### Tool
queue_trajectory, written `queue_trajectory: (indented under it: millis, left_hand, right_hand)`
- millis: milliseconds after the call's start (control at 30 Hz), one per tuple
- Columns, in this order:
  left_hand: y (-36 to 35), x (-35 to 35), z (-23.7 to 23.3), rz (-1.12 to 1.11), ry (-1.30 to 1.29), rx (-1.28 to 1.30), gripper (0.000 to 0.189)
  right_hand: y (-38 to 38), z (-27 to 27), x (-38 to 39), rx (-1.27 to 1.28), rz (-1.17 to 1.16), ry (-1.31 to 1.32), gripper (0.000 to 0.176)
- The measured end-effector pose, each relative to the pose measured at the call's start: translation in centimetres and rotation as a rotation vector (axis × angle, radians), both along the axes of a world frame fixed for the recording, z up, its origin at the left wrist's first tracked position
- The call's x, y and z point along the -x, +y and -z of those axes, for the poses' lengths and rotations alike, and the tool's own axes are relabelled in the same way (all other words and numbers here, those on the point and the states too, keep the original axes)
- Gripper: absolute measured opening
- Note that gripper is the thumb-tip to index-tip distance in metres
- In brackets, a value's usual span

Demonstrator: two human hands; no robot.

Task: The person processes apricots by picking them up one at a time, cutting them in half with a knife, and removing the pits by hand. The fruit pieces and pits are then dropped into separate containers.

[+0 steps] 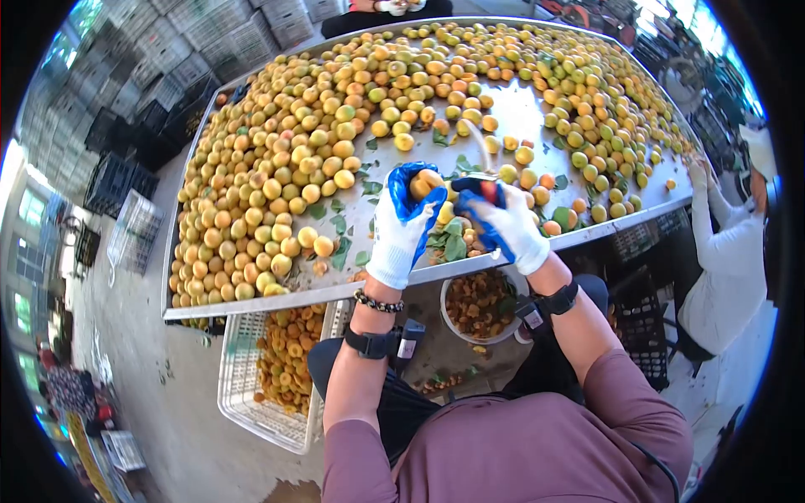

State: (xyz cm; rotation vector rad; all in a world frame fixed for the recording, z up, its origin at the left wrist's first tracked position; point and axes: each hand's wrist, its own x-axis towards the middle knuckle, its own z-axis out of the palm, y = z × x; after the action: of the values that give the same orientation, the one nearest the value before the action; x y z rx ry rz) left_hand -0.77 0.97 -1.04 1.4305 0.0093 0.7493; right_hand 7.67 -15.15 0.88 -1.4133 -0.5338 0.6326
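My left hand [401, 230], in a white glove with a blue coated palm, has its fingers curled around a yellow-orange apricot [426, 183]. Close beside it, my right hand [513, 230], gloved the same way, is closed on a red-handled tool [489, 191]. The tool's working end is hard to make out, and a pale curved strip [482, 147] shows just beyond it. Both hands are above the near edge of a metal table [386, 163] heaped with apricots [285, 168]. Green leaves [453, 243] and scraps lie under my hands.
Below the table edge, a white crate [231, 386] holds split apricots, and a white bucket [447, 314] holds brownish fruit pieces. A person in white sleeves [725, 260] works at the right end; another person [390, 12] sits across. Stacked crates [210, 29] stand at the back left.
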Motion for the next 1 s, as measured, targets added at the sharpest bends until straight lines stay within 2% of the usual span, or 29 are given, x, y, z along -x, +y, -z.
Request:
queue_trajectory:
  millis: [67, 100, 133, 233, 300, 400, 433, 600, 667, 733, 767, 833, 867, 1000]
  left_hand:
    - [-0.6, -0.4, 0.0, 0.054, 0.058, 0.118, 0.034]
    - [-0.8, -0.4, -0.2, 0.083, 0.056, 0.205, 0.031]
    - [-1.1, -0.3, -0.3, 0.084, 0.051, 0.181, 0.028]
    - [-1.7, -0.2, -1.0, 0.146, 0.179, 0.128, 0.025]
    - [-2.3, -0.1, -1.5, 0.111, 0.253, 0.053, 0.023]
    - [-2.6, -0.3, -1.2, 0.159, 0.215, 0.162, 0.023]
    - [-2.8, -0.1, -1.5, 0.202, 0.202, 0.164, 0.025]
    - [-3.3, -0.5, -0.5, 0.207, 0.265, 0.204, 0.033]
    - [-3.5, -0.5, -1.0, 0.225, 0.208, 0.15, 0.038]
    - [-2.7, -1.0, -0.7, 0.394, 0.178, 0.351, 0.043]
    - [-2.4, -1.2, -0.4, 0.422, 0.15, 0.461, 0.046]
    - [-2.0, -1.5, -0.1, 0.449, 0.116, 0.621, 0.051]
    - [-1.9, -1.5, 0.0, 0.448, 0.117, 0.622, 0.051]
    - [-2.0, -1.5, 0.2, 0.43, 0.154, 0.674, 0.049]
  right_hand:
    - [0.9, 1.3, 0.2, -0.068, 0.012, -0.235, 0.04]
    - [0.8, 0.4, 0.6, -0.099, -0.002, -0.185, 0.045]
    - [0.6, 0.2, 0.4, -0.085, -0.001, -0.272, 0.045]
    - [0.4, 1.0, -0.1, -0.137, 0.037, -0.328, 0.042]
    - [0.0, 1.7, -0.4, -0.039, 0.1, -0.566, 0.04]
    - [-0.4, 1.8, 0.1, -0.009, 0.153, -0.572, 0.036]
    - [-0.1, 1.9, 0.0, -0.102, 0.2, -0.578, 0.033]
    - [0.2, 2.0, -1.2, -0.077, 0.268, -0.42, 0.028]
    - [0.2, 1.9, -1.7, -0.04, 0.288, -0.398, 0.028]
    - [-0.1, 1.4, -2.1, -0.101, 0.246, 0.057, 0.025]
    - [0.3, 1.2, -1.9, -0.174, 0.297, 0.106, 0.024]
    - [-0.2, 0.6, -2.1, -0.145, 0.278, 0.2, 0.025]
    - [-0.4, 0.5, -2.2, -0.117, 0.257, 0.294, 0.026]
    - [-0.6, 0.3, -2.1, -0.068, 0.246, 0.299, 0.028]
